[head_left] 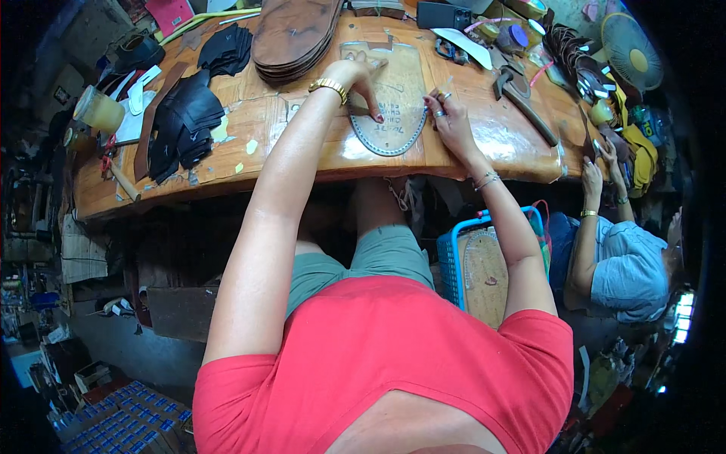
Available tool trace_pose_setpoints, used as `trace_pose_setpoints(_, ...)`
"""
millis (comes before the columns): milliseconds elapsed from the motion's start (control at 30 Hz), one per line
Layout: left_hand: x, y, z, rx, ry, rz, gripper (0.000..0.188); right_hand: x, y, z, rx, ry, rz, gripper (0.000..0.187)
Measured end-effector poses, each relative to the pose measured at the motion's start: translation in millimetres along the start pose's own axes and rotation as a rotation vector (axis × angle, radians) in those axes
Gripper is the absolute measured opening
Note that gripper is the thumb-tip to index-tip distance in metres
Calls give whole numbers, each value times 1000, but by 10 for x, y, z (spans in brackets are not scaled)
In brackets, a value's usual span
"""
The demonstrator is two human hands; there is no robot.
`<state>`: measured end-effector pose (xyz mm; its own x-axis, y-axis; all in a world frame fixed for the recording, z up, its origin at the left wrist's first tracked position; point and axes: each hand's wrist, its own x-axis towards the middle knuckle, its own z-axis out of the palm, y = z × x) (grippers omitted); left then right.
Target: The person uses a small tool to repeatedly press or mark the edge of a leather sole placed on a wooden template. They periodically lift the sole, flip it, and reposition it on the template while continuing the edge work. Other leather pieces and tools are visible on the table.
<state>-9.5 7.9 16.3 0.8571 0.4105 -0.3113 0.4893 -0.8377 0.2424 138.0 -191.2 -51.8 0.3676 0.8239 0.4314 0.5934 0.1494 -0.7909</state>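
Observation:
On the wooden worktable lies a tan template with a rounded near end, a dotted line along its border and handwritten marks. My left hand rests over its left part, fingers spread and thumb pointing down onto the surface. At the template's right edge, my right hand is closed in a pinch round a slim pen-like tool; its tip is too small to make out. A stack of brown rounded leather pieces sits beyond my left wrist.
Black leather pieces and a jar are on the left. A hammer, glasses and a fan are on the right. A blue basket stands by my right arm. A co-worker sits at the right.

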Motion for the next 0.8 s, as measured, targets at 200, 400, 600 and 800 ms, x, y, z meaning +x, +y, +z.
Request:
trace_pose_setpoints(200,23,20,8,47,4,-5,144,-36,-45,-40,170,-5,141,22)
trace_pose_setpoints(400,42,-24,67,4,63,-18,142,-33,-14,-92,169,-39,77,23)
trace_pose_setpoints(600,44,-18,47,45,30,4,143,-116,-30,4,-18,-41,52,22)
trace_pose_setpoints(800,-19,24,-8,24,14,3,144,-136,-115,-2,-62,-50,-53,24)
